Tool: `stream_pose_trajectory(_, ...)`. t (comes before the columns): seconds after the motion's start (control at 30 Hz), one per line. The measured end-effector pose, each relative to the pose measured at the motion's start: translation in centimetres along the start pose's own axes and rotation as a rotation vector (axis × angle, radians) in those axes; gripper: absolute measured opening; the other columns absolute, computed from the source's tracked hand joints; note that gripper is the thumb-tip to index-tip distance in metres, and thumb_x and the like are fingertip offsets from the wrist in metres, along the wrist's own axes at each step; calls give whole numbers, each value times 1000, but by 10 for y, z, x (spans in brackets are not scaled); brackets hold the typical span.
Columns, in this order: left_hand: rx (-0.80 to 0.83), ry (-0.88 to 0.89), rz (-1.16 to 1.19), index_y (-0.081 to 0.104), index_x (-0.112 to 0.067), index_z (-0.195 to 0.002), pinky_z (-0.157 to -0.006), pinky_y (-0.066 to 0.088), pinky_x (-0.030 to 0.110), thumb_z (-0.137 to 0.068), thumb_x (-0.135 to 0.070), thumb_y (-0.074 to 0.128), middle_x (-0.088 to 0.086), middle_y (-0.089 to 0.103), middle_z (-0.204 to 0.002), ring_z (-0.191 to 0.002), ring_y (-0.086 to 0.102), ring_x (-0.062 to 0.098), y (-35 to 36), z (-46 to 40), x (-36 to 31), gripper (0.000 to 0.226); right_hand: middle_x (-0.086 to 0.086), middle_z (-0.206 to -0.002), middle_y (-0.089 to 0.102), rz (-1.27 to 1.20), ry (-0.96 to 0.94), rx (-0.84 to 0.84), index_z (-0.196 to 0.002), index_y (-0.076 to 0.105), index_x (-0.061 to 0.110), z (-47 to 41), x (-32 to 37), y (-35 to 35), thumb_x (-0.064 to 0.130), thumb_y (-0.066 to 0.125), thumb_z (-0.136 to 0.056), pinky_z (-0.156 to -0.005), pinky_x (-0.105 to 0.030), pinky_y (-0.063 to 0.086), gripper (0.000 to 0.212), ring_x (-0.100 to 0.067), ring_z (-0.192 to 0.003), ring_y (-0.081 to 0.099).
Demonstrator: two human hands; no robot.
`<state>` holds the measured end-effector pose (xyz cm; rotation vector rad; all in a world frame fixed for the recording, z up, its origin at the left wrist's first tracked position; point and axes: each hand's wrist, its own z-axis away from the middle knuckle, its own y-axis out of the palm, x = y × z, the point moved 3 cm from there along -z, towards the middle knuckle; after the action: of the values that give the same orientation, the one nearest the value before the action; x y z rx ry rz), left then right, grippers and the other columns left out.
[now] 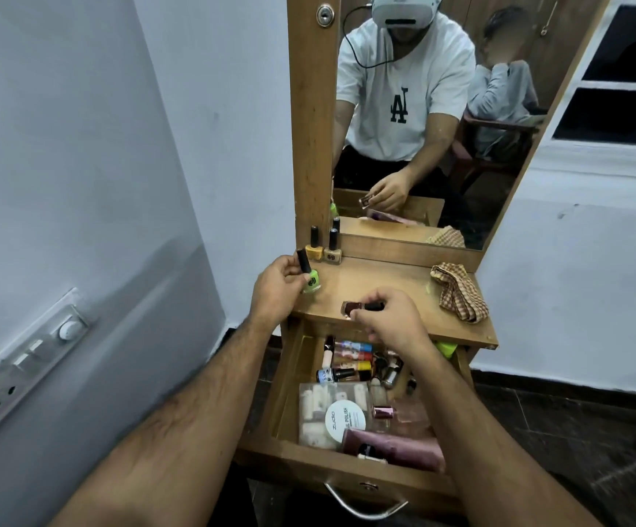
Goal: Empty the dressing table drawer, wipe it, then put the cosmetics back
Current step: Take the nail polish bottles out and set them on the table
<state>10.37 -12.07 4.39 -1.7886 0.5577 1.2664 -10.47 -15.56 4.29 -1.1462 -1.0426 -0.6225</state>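
Cosmetics point(350, 397) still filled the open drawer point(289, 393) below the wooden tabletop point(384, 287). The left hand point(276, 289) pinched a green nail polish bottle point(310, 281) upright at the tabletop's left edge, near two more bottles point(324, 249), while the right hand point(388, 321) pinched a dark red bottle point(354, 308) sideways just above the front edge. A checked cloth point(458, 290) lay at the right.

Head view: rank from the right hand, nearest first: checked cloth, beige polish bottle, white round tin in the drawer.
Measured in the image from the right hand:
1. Checked cloth: on the tabletop, to the hand's right.
2. White round tin: below the hand, in the open drawer.
3. Beige polish bottle: standing at the back left, by the mirror frame.
The first two are fairly close; the bottle is plainly farthest.
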Motion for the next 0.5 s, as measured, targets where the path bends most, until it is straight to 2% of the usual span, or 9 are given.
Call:
stream_pose_trajectory(0.1,-1,35,-125,60,-17,-126,-89,44,23,-93,-18,66,-3,67,-119,-107,60,12,3,-21,-6,34,-3,-87,67,17,-13,-92,-80,63,21,-24,14,-4,9,78,-80,-55,-28,57,19,-16,-70,65)
stream_pose_trajectory(0.2,19,66,-199,58,-16,-130,-96,43,29,-95,-15,61,1,65,-126,-117,58,19,8,-39,-7,35,2,-84,65,104,-43,-146,-77,62,23,-49,25,1,14,80,-79,-59,-32,59,20,-19,-77,67)
stream_pose_trajectory(0.33,49,69,-239,58,-17,-130,-98,45,33,-94,-12,62,2,64,-128,-118,58,22,14,-60,2,36,6,-81,63,282,-65,-146,-80,64,21,-77,38,14,18,81,-80,-71,-38,61,16,-15,-83,64)
stream_pose_trajectory(0.5,59,114,-264,63,-15,-126,-93,45,31,-92,-13,65,4,66,-123,-111,60,21,15,-75,8,34,-3,-91,72,444,-4,-136,-89,72,15,-105,45,28,18,82,-76,-69,-30,54,17,-21,-90,67)
